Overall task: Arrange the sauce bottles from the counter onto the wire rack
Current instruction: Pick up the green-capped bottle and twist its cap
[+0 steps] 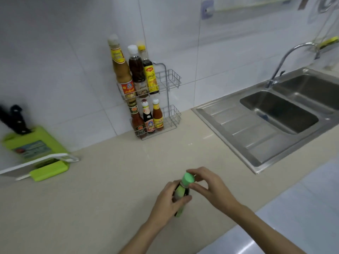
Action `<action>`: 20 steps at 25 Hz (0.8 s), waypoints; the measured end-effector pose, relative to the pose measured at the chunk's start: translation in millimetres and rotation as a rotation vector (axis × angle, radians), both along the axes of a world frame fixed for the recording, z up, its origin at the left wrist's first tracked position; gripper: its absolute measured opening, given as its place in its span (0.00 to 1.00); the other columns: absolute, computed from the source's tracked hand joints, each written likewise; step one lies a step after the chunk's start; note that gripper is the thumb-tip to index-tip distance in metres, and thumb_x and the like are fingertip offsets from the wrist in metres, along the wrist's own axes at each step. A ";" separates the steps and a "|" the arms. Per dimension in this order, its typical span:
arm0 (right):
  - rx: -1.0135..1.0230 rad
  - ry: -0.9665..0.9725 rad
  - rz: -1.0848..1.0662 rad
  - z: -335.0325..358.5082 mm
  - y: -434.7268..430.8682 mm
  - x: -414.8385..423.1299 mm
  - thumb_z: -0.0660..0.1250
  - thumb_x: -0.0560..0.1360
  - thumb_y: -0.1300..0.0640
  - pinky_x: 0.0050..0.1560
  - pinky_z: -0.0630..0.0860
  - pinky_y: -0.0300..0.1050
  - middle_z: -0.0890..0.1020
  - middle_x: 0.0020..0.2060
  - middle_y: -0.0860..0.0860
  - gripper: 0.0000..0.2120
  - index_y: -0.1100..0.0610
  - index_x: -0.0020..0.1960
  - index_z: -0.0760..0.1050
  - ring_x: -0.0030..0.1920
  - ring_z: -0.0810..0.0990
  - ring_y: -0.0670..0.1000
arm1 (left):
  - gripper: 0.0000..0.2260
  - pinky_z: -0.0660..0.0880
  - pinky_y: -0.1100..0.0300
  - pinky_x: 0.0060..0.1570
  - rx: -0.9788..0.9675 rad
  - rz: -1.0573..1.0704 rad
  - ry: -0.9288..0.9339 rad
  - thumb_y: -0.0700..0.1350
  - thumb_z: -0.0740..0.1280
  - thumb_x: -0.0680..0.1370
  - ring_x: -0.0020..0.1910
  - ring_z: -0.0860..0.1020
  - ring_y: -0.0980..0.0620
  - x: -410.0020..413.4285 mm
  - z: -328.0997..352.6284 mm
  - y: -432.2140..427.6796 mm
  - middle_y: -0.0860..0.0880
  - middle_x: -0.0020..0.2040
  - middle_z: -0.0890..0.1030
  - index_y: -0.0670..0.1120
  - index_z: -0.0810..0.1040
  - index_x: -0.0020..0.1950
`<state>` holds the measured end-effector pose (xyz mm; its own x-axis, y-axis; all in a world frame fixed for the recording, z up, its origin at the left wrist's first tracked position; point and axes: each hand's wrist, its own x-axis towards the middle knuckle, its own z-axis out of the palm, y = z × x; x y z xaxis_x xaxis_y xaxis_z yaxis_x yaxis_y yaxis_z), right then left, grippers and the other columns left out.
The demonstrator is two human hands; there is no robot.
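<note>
Both hands hold one green-capped sauce bottle [181,194] above the beige tabletop [110,180], well in front of the wire rack [169,99]. Left hand [169,202] has its grip closed round the bottle's body, fingers and thumb wrapped over the pale green label; right hand [207,184] pinches the green cap [189,178] and neck between thumb and fingertips. So the bottle sits between the two grips, body in the left, top in the right. Its long axis runs near upright, tilted a little, cap end pointing up and toward the rack, base toward the person. The label is too blurred to read.

On the rack's upper shelf stand three tall bottles: a tan sauce with a yellow and red label [122,70], a dark sauce with a white cap [137,72], and a yellow-labelled, yellow-capped one [149,74]. Three shorter bottles [149,118] stand on the lower shelf, upright. Their writing is not legible. To the rack's right both shelves show bare wire. Right of the rack lies a steel sink [275,114]; left of it, a green knife block [33,143].
</note>
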<state>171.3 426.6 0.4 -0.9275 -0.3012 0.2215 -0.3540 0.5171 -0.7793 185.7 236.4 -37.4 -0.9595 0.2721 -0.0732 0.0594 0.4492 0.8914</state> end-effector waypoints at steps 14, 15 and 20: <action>0.303 0.182 -0.011 36.7 -43.6 -24.4 0.57 0.71 0.30 0.35 0.69 0.38 0.73 0.36 0.43 0.22 0.50 0.42 0.68 0.37 0.72 0.42 | 0.17 0.75 0.60 0.48 0.020 0.212 0.095 0.63 0.69 0.69 0.47 0.77 0.61 14.3 26.6 -19.3 0.55 0.48 0.78 0.63 0.74 0.56; 0.222 0.146 -0.012 36.3 -43.1 -23.7 0.56 0.72 0.30 0.40 0.72 0.37 0.76 0.41 0.42 0.22 0.49 0.47 0.70 0.42 0.75 0.41 | 0.16 0.75 0.59 0.49 0.030 0.227 0.089 0.62 0.69 0.69 0.47 0.77 0.61 14.0 28.3 -21.4 0.54 0.49 0.78 0.63 0.74 0.55; -0.044 -0.057 0.218 38.0 -38.9 -31.8 0.61 0.74 0.40 0.52 0.73 0.31 0.81 0.51 0.39 0.15 0.39 0.60 0.70 0.53 0.79 0.38 | 0.16 0.75 0.54 0.54 0.054 0.259 0.044 0.56 0.72 0.71 0.51 0.78 0.53 11.2 37.6 -34.4 0.48 0.51 0.80 0.54 0.78 0.57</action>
<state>139.5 387.6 38.3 -0.8528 -0.4874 0.1876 -0.4083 0.3981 -0.8215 196.9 202.0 0.2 -0.9996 0.0193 -0.0221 -0.0124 0.4060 0.9138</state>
